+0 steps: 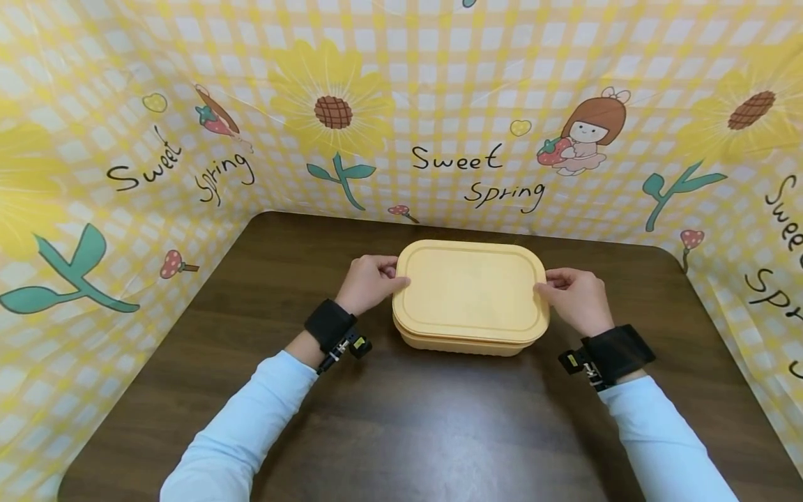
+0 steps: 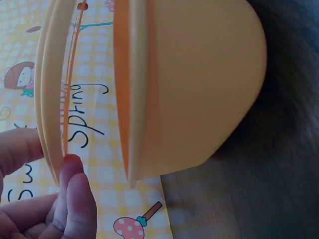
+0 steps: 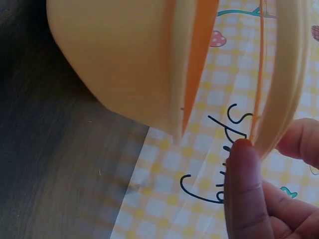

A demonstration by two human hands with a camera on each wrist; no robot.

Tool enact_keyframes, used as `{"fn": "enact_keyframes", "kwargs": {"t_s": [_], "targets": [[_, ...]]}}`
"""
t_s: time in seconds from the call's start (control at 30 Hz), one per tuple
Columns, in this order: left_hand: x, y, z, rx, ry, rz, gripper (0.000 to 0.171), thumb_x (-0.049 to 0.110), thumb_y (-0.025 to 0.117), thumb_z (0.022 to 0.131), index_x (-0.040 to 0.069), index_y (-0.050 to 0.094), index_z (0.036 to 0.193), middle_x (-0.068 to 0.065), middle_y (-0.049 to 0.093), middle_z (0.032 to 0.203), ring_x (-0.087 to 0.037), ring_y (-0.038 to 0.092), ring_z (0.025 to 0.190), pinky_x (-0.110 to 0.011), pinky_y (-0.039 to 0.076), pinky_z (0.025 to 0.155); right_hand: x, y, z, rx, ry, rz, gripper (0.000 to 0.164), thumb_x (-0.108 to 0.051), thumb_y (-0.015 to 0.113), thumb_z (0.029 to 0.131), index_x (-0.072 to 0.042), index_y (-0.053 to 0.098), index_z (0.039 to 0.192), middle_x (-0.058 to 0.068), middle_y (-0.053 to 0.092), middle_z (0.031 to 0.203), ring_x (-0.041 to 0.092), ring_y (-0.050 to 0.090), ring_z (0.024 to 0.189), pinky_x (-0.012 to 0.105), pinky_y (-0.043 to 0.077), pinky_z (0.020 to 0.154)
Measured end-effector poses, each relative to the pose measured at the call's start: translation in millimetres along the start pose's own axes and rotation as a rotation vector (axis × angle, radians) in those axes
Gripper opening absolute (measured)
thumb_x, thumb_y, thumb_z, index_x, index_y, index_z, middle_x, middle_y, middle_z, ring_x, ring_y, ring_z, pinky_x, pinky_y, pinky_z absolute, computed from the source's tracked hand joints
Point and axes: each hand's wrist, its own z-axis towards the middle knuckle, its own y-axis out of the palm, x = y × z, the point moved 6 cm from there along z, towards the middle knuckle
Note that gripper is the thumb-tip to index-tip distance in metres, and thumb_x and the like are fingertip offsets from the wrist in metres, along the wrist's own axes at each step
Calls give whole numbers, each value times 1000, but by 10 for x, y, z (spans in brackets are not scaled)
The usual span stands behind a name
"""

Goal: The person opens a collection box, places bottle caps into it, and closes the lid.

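A pale yellow rectangular lid (image 1: 472, 289) with rounded corners hangs level over a matching food container (image 1: 464, 346). Both wrist views show a gap between the lid (image 2: 52, 89) and the rim of the container (image 2: 199, 84), with an orange seal along the lid's underside. My left hand (image 1: 370, 282) pinches the lid's left end, thumb on top and fingers beneath. At the opposite end, my right hand (image 1: 578, 300) pinches the lid (image 3: 284, 74) the same way. The container (image 3: 114, 59) stands on the table, untouched by either hand; its inside is mostly hidden under the lid.
The dark wooden table (image 1: 376, 432) extends around the container on all sides. A yellow checked cloth (image 1: 439, 84) with sunflowers and "Sweet Spring" lettering rises behind the table and along both sides. Each wrist wears a black strap (image 1: 329, 325) with a small camera.
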Motion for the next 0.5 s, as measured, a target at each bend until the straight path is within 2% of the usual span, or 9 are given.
{"fn": "enact_keyframes", "kwargs": {"t_s": [0.07, 0.17, 0.2, 0.27, 0.5], "targets": [[14, 26, -6, -7, 26, 44, 35, 19, 77, 83, -2, 71, 110, -3, 68, 80, -13, 61, 67, -27, 49, 62, 1, 22, 4, -5, 11, -22, 33, -20, 66, 89, 6, 70, 109, 15, 70, 88, 24, 63, 77, 25, 47, 61], [44, 55, -17, -19, 66, 130, 15, 19, 74, 85, 4, 73, 87, 0, 62, 68, -11, 52, 56, -24, 42, 56, 9, 68, 10, -8, 30, -49, 31, -18, 65, 88, 6, 70, 107, 17, 70, 89, 27, 64, 78, 27, 47, 62], [53, 65, -19, -26, 78, 160, 14, 18, 73, 86, 6, 71, 79, 1, 58, 64, -11, 49, 53, -24, 39, 55, 11, 86, 9, -10, 39, -54, 31, -18, 64, 87, 6, 71, 106, 18, 70, 89, 28, 63, 78, 28, 47, 63], [63, 88, -22, -47, 90, 211, 23, 18, 71, 87, 9, 62, 68, 2, 52, 58, -12, 42, 48, -25, 33, 52, 16, 122, 6, -21, 54, -61, 31, -17, 63, 86, 6, 71, 105, 18, 70, 88, 28, 63, 77, 29, 47, 63], [65, 137, -3, -103, 78, 337, 30, 17, 67, 88, 10, 55, 62, 2, 47, 54, -15, 44, 49, -25, 33, 50, 26, 201, 16, -35, 80, -107, 30, -17, 62, 84, 5, 72, 102, 14, 70, 84, 27, 63, 75, 31, 46, 64]]}}
